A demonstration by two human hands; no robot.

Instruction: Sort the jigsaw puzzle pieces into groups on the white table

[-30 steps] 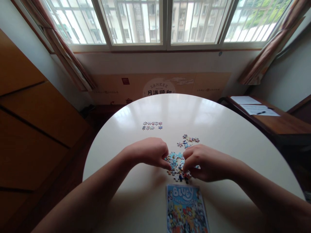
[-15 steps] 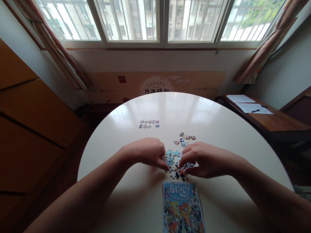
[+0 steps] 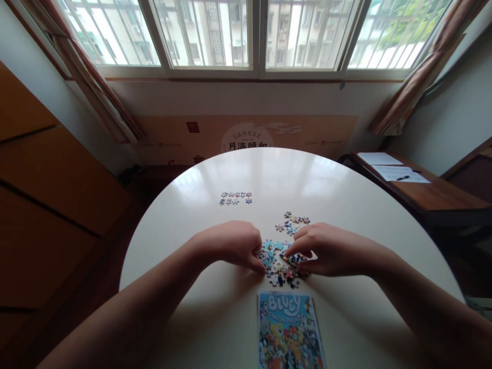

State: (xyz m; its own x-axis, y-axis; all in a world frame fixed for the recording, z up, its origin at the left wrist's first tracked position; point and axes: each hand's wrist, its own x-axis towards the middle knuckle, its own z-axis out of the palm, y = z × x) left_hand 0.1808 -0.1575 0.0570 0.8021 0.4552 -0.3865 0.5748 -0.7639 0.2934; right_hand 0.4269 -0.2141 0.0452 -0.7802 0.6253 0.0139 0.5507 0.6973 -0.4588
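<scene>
A loose pile of small jigsaw puzzle pieces (image 3: 274, 256), many of them light blue or dark, lies between my two hands. My left hand (image 3: 240, 246) rests at the pile's left edge, its fingers bent and its thumb apart from them. Some of its fingertips are hidden. Over the right side of the pile, my right hand (image 3: 321, 250) reaches down with thumb and fingers apart, touching the pieces there; I see no piece gripped. Just below the pile lies a colourful picture sheet (image 3: 290, 328) with "BLUEY" printed at its top.
Two short rows of puzzle pieces (image 3: 236, 198) sit farther back on the white round table (image 3: 184, 205). A smaller cluster of pieces (image 3: 292, 220) lies beyond the pile. At right, a wooden desk (image 3: 453, 195) bears papers (image 3: 402, 174) and a pen.
My right hand has shifted slightly right and up over the pile, and some pieces under its fingers have moved. My left hand stays nearly in place. The view has tilted a little.
</scene>
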